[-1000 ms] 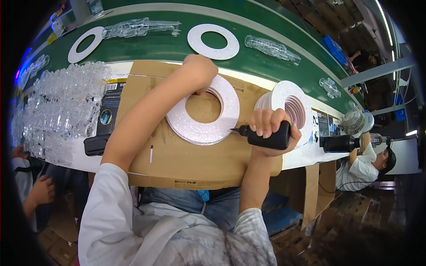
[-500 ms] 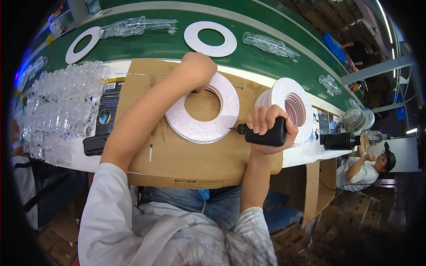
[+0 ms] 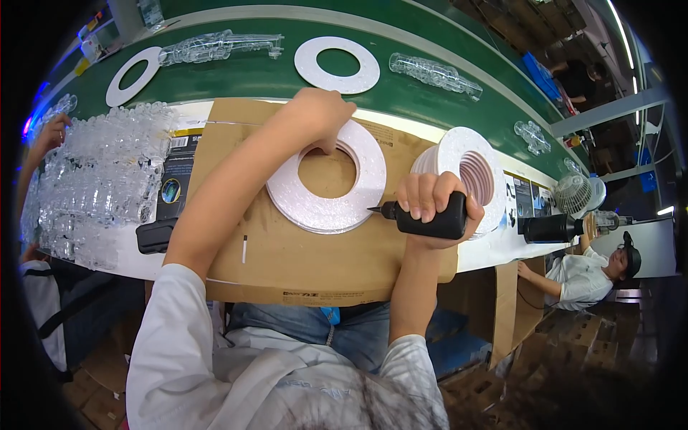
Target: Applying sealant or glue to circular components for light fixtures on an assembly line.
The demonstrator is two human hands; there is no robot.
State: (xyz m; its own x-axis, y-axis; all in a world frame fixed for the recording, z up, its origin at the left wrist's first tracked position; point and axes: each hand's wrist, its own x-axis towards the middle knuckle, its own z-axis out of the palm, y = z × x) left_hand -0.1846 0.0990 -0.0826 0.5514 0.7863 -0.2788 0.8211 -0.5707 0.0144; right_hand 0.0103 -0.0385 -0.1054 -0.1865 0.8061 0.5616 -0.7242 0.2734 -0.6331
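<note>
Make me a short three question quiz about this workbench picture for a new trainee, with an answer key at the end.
1. True or false: the right hand grips a black power tool whose tip points at the white foam ring.
2. Where does the left hand rest? A) on the far edge of the ring, B) on the pile of clear plastic pieces, C) on the green conveyor belt.
3. Fill in: the ring lies on a sheet of brown ____.

Key
1. True
2. A
3. cardboard
</note>
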